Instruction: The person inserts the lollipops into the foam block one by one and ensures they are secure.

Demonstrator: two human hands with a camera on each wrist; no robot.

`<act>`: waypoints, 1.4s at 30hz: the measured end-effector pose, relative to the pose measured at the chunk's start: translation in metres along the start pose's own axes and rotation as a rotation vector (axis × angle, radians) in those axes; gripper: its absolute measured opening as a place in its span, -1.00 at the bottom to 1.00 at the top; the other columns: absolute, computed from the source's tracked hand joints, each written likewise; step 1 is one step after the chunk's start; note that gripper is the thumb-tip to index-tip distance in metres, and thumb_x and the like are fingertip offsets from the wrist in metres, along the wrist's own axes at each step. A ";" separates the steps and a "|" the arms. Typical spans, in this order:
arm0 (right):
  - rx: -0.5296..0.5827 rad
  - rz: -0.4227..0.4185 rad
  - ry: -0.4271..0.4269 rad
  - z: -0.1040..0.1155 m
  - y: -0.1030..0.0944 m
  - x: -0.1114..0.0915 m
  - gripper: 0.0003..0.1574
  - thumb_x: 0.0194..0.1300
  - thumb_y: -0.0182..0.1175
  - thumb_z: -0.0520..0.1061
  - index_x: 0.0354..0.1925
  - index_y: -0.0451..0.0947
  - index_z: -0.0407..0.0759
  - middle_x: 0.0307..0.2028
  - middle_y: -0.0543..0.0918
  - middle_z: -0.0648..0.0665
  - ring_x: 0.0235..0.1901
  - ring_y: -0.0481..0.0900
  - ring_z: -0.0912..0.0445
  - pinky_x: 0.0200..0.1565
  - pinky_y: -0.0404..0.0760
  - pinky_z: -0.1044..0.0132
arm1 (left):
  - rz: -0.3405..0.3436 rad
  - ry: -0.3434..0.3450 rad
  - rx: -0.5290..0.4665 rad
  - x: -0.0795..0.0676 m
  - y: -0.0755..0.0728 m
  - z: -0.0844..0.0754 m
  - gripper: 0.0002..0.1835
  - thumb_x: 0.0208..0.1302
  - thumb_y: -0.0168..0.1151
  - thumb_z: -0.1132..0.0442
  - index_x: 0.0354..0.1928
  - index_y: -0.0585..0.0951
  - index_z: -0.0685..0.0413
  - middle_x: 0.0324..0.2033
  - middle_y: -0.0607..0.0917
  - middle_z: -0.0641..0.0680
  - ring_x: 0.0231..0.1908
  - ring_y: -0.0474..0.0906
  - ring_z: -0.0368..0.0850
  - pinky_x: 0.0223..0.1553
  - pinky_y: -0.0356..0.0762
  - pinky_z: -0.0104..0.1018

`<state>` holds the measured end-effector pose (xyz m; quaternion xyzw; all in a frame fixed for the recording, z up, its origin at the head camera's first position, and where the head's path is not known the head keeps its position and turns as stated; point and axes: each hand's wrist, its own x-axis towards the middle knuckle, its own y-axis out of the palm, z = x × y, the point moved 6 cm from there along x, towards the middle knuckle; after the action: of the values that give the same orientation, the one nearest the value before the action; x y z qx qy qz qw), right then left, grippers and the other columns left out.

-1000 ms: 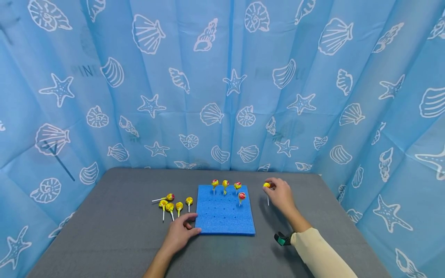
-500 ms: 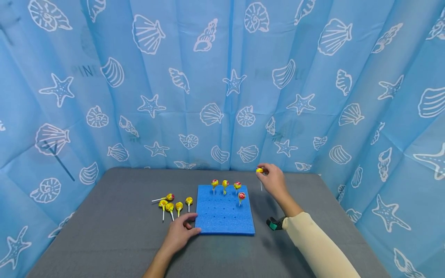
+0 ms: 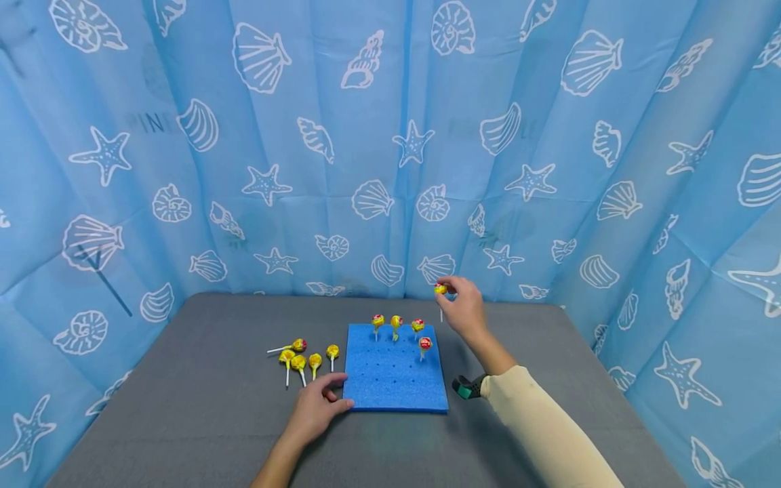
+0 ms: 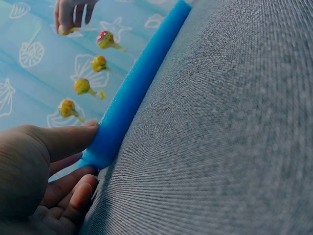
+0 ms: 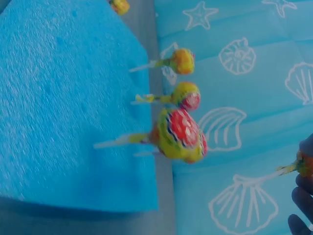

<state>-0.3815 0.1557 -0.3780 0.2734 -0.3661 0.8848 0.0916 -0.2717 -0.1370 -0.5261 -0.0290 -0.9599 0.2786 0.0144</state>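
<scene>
My right hand pinches a yellow-wrapped lollipop by its head, above the back right of a blue foam board. The white stick points down, apart from the board; the right wrist view shows this held lollipop at its right edge. Several lollipops stand upright in the board, three along the back row and one lollipop in front of them at the right. My left hand rests at the board's left edge near the front corner, its thumb and forefinger apart and touching the foam.
Several loose lollipops lie on the grey table left of the board, some close to the left hand. Rows of small holes mark the board's top. A blue shell-patterned curtain hangs behind the table.
My right hand has lifted the lollipop and carried it left, from right of the board to above its back right corner. The left hand and the board have stayed in place.
</scene>
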 end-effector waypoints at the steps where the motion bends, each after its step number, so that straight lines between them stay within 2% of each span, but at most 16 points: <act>1: 0.004 -0.005 -0.007 0.002 0.001 -0.001 -0.71 0.24 0.33 -0.21 -0.05 0.62 -0.24 -0.19 0.62 -0.22 -0.13 0.51 -0.16 -0.10 0.46 0.00 | 0.001 0.001 -0.003 0.000 0.000 0.000 -0.48 0.05 0.50 0.17 0.11 0.61 0.01 -0.14 0.60 0.01 -0.37 0.41 -0.13 -0.35 0.35 -0.23; 5: 0.032 -0.040 -0.051 0.007 0.006 -0.006 -0.73 0.23 0.35 -0.21 -0.08 0.61 -0.23 -0.19 0.63 -0.19 -0.14 0.50 -0.09 -0.09 0.45 0.01 | 0.008 0.003 -0.013 -0.001 -0.001 -0.002 -0.47 0.06 0.50 0.16 0.12 0.60 0.02 -0.14 0.60 0.01 -0.36 0.41 -0.12 -0.35 0.35 -0.23; 13: 0.072 -0.098 -0.136 0.012 0.015 -0.017 -0.71 0.16 0.39 -0.25 -0.12 0.60 -0.25 -0.23 0.65 -0.18 -0.18 0.52 -0.08 -0.11 0.46 0.02 | 0.009 0.006 -0.016 -0.002 -0.001 -0.001 -0.47 0.06 0.50 0.16 0.11 0.60 0.02 -0.15 0.59 0.01 -0.36 0.41 -0.13 -0.35 0.35 -0.24; 20: 0.082 -0.081 -0.134 0.016 0.025 -0.030 -0.71 0.14 0.40 -0.29 -0.14 0.60 -0.25 -0.23 0.65 -0.17 -0.18 0.51 -0.07 -0.11 0.47 0.03 | 0.012 -0.005 -0.017 0.000 0.000 0.000 -0.47 0.06 0.50 0.16 0.12 0.60 0.01 -0.14 0.59 0.01 -0.36 0.41 -0.12 -0.35 0.34 -0.23; 27: 0.032 -0.072 -0.172 0.019 0.038 -0.041 -0.70 0.09 0.44 -0.30 -0.17 0.62 -0.17 -0.22 0.66 -0.10 -0.19 0.49 0.01 -0.12 0.50 0.06 | -0.001 -0.012 -0.014 -0.001 -0.001 -0.001 -0.47 0.06 0.50 0.16 0.11 0.61 0.02 -0.14 0.60 0.01 -0.37 0.40 -0.11 -0.35 0.34 -0.22; 35: -0.047 -0.028 -0.183 0.020 0.050 -0.054 -0.67 0.12 0.46 -0.18 -0.12 0.63 -0.19 -0.17 0.67 -0.10 -0.15 0.49 0.00 -0.10 0.48 0.06 | 0.001 -0.016 -0.004 -0.001 0.000 -0.001 -0.47 0.05 0.50 0.16 0.11 0.60 0.01 -0.15 0.59 0.01 -0.36 0.41 -0.12 -0.34 0.35 -0.22; 42: -0.132 -0.004 -0.249 0.022 0.057 -0.062 -0.65 0.08 0.48 -0.17 -0.14 0.65 -0.18 -0.21 0.69 -0.09 -0.17 0.48 0.00 -0.11 0.45 0.04 | 0.001 -0.004 -0.010 -0.001 -0.001 -0.002 -0.47 0.06 0.50 0.17 0.11 0.60 0.03 -0.14 0.60 0.02 -0.36 0.41 -0.12 -0.35 0.35 -0.24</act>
<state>-0.3408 0.1020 -0.4332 0.3750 -0.4316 0.8178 0.0651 -0.2707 -0.1370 -0.5240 -0.0291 -0.9613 0.2737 0.0124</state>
